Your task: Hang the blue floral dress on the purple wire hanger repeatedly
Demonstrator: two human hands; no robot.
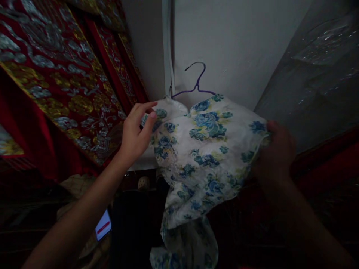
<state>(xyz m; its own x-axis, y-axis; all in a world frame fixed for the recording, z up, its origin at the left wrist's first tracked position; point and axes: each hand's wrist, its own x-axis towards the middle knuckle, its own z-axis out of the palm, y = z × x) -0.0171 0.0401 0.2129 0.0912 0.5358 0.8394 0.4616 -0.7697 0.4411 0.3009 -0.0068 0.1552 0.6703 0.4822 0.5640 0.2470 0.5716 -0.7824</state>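
Observation:
A white blouse (179,149) with blue, green and yellow flowers hangs on a purple hanger (198,84), whose hook points up against the pale wall. My left hand (137,130) is at the shoulder on the left, thumb and forefinger apart beside the cloth; its other fingers are partly hidden. At the other side, my right hand (276,153) grips the edge of the sleeve and holds it spread out to the right. That hand is dark and slightly blurred. The blouse's lower part hangs down in folds.
Red cloth (81,86) with gold and silver embroidery hangs at the left. A pale strap (167,48) runs down the wall to the hanger. Clear plastic sheeting (316,74) covers the right side. Below left lies a lit phone (103,225), near a beige clog (143,183).

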